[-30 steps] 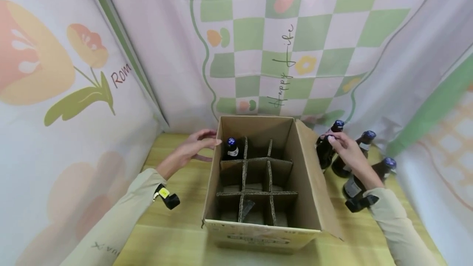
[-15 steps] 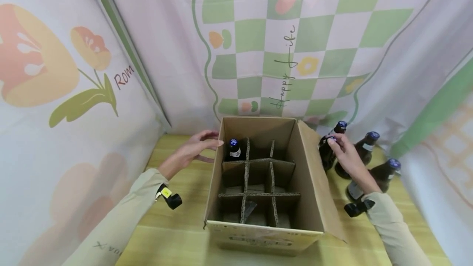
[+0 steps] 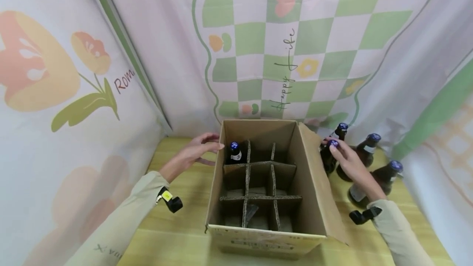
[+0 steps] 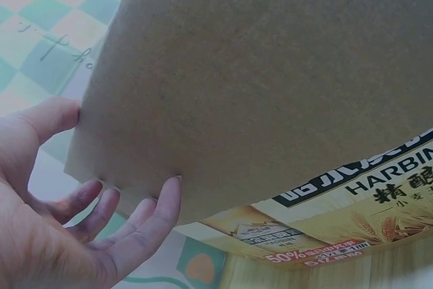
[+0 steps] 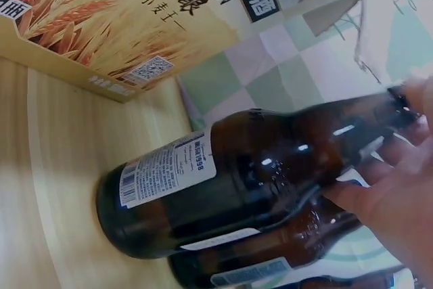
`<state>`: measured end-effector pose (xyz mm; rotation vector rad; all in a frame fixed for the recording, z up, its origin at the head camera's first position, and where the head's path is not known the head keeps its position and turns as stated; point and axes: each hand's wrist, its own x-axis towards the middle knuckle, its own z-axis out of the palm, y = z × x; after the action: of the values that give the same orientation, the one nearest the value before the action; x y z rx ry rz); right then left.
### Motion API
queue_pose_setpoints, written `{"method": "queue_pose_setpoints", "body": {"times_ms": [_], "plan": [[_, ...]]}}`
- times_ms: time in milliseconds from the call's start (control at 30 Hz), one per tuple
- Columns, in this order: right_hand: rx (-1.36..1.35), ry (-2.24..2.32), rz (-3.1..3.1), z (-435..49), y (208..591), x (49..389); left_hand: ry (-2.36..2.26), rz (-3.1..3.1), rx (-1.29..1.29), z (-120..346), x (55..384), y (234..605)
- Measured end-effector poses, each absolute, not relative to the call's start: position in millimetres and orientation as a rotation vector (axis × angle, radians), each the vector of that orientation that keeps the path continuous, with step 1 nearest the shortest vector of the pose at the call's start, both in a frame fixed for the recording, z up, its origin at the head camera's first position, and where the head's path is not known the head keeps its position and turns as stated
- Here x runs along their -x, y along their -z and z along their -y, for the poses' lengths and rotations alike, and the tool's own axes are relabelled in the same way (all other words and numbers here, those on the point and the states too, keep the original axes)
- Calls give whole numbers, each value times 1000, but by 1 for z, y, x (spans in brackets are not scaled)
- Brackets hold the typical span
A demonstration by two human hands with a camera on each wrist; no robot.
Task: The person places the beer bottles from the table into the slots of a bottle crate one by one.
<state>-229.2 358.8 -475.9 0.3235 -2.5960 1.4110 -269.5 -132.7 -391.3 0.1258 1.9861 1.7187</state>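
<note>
My right hand (image 3: 349,159) grips a brown beer bottle (image 5: 264,160) by its neck just below the blue cap. That bottle stands upright on the table beside the carton's right flap; its white back label shows in the right wrist view. At the carton's left side, my left hand (image 3: 199,149) holds the upper edge of a plain cardboard flap (image 4: 237,93), thumb at the edge and fingertips against its face. The open cardboard carton (image 3: 267,237) has cardboard dividers (image 3: 258,162) inside. A blue-capped bottle (image 3: 235,154) stands in its back left compartment.
Right of the carton stand more bottles: one at the back (image 3: 341,130), one in the middle (image 3: 366,151) and one nearer the front (image 3: 384,177). The right flap (image 3: 327,196) slants outward. A patterned curtain (image 3: 251,44) hangs close behind the wooden table (image 3: 177,212).
My right fingers have settled round the bottle's neck, and its blue cap now shows more. My left hand stays at the carton's edge. The head view has shifted slightly.
</note>
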Motion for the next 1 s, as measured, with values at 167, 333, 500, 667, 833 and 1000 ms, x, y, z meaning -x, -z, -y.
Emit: {"method": "queue_pose_setpoints", "body": {"times_ms": [167,333,500,667,833,1000], "plan": [[-346,-1370,2610,-363,476,222,-1724,-1979,-143,131,266,391],[-229,-1243,2582,-364,478,223,-1733,-1981,-136,132,265,391],[-95,-1309,2440,-358,490,226,-1731,-1992,-140,132,265,391],[35,-1410,2312,-356,501,225,-1723,-1989,-132,132,266,392],[58,-1465,2177,-349,499,226,-1722,-1999,-141,132,266,391],[170,-1529,2134,-342,487,223,-1721,-1997,-133,132,266,392]]}}
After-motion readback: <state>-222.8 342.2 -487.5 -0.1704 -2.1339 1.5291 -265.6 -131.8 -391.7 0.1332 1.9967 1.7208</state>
